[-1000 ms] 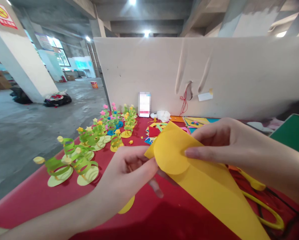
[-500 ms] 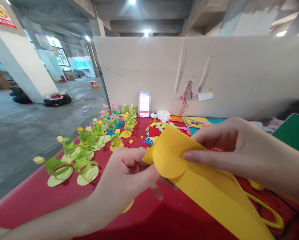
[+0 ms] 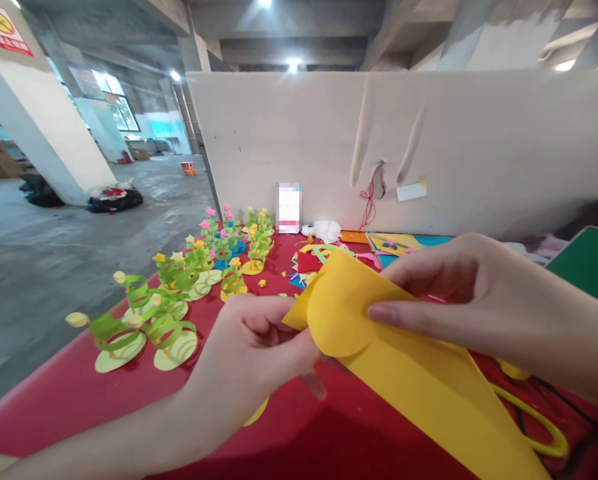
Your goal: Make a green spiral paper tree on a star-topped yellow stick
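Observation:
Both hands hold a long sheet of yellow paper [image 3: 429, 387] in the air above the red tabletop. A round yellow paper disc [image 3: 337, 327] lies flat against its far end. My left hand [image 3: 266, 347] pinches the sheet's left corner, its thumb at the disc's lower left edge. With the thumb on the disc's right side and the fingers behind the paper, my right hand [image 3: 429, 287] grips the sheet. Part of another yellow round piece [image 3: 257, 415] shows on the table below my left wrist.
Several green paper spirals on round bases, topped with stars [image 3: 193, 247], stand along the left. A phone [image 3: 289, 208] leans on the white partition [image 3: 299, 127]. Paper scraps [image 3: 309, 263] lie behind the sheet. Yellow-handled scissors [image 3: 549, 427] are partly visible at lower right; a green board [image 3: 589, 267] stands farther right.
Almost nothing differs. The far end of the yellow sheet has tilted very slightly, and both hands keep their grip in nearly the same place.

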`<action>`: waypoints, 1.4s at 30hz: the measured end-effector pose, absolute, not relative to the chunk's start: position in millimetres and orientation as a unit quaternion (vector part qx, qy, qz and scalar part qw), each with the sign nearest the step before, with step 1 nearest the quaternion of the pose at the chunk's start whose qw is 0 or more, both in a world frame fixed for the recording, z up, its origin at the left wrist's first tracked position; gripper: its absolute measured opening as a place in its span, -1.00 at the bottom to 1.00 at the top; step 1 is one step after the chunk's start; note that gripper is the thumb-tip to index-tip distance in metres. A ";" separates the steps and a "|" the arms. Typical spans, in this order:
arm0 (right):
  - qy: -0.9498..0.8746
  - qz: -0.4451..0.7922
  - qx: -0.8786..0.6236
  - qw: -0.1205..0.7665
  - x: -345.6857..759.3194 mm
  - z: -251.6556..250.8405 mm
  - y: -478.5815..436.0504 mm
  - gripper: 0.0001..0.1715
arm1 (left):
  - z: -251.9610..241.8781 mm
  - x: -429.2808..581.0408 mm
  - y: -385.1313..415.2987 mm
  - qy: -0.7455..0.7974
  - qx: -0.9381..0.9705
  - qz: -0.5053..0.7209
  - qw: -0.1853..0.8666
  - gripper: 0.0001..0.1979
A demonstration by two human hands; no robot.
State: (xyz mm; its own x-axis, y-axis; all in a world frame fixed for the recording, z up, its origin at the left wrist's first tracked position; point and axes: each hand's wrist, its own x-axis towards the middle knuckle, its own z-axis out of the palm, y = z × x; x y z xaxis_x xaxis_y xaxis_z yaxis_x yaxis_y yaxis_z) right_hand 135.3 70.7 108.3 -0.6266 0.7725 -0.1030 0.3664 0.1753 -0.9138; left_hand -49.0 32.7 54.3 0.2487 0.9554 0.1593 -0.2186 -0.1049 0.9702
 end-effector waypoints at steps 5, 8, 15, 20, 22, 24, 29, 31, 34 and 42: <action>-0.748 0.505 -0.381 0.199 133.6 107.0 71.0 -0.75 | 53.7 -48.7 32.0 0.346 0.536 0.508 0.579 -0.68; -0.754 0.484 -0.397 0.198 133.1 108.0 69.9 -0.83 | 54.3 -48.7 32.3 0.351 0.539 0.513 0.569 -0.71; -0.772 0.467 -0.383 0.196 135.3 107.1 69.3 -0.89 | 52.8 -50.2 33.4 0.354 0.543 0.513 0.563 -0.71; -0.788 0.450 -0.366 0.206 131.0 106.4 71.6 -0.83 | 52.9 -49.0 34.1 0.346 0.526 0.511 0.585 -0.68; -0.798 0.448 -0.345 0.209 131.2 104.5 72.1 -0.79 | 53.4 -47.9 33.7 0.340 0.527 0.506 0.592 -0.68; -0.800 0.448 -0.342 0.208 132.3 102.7 72.0 -0.79 | 53.8 -47.3 33.0 0.343 0.537 0.505 0.582 -0.70; -0.793 0.433 -0.381 0.198 132.2 102.8 69.9 -0.89 | 55.2 -49.8 35.3 0.426 0.577 0.501 0.485 -0.90; -0.786 0.442 -0.389 0.188 130.3 105.1 69.5 -0.92 | 57.0 -51.4 38.4 0.452 0.589 0.494 0.452 -0.84; -0.768 0.474 -0.398 0.167 127.4 109.8 68.7 -0.94 | 60.0 -52.7 41.8 0.469 0.599 0.489 0.426 -0.78; -0.806 0.414 -0.402 0.135 130.7 105.1 68.6 -0.82 | 53.7 -55.2 34.3 0.484 0.607 0.483 0.405 -0.79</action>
